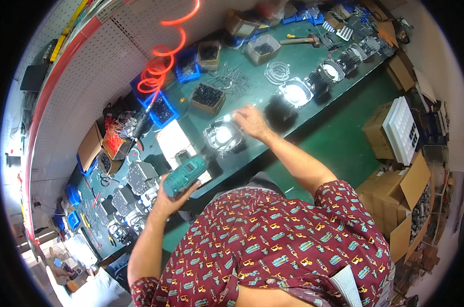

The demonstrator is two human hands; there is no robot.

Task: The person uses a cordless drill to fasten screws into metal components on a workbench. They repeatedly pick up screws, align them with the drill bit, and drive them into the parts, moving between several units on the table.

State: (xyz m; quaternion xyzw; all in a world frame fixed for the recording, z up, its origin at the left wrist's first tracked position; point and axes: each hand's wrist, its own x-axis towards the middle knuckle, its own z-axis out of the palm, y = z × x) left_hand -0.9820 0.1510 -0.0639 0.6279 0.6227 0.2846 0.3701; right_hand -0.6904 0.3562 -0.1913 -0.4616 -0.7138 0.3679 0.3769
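Green desk [339,97] runs under both hands, crowded with finned metal housings and parts bins. Round silver lamp housing [223,136] sits on desk just left of right hand [250,122], whose fingers spread loose over its rim, touching, not clenched. Left hand [166,197] grasps teal cordless drill [185,175], tool head pointing toward lamp housing, near it.

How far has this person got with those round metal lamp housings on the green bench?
Done, it seems: finished-looking units stacked at the person's left. In hand: the left hand grips a teal cordless drill, while the right hand rests on a round housing. Left, apparently: a row of similar housings further along the bench.
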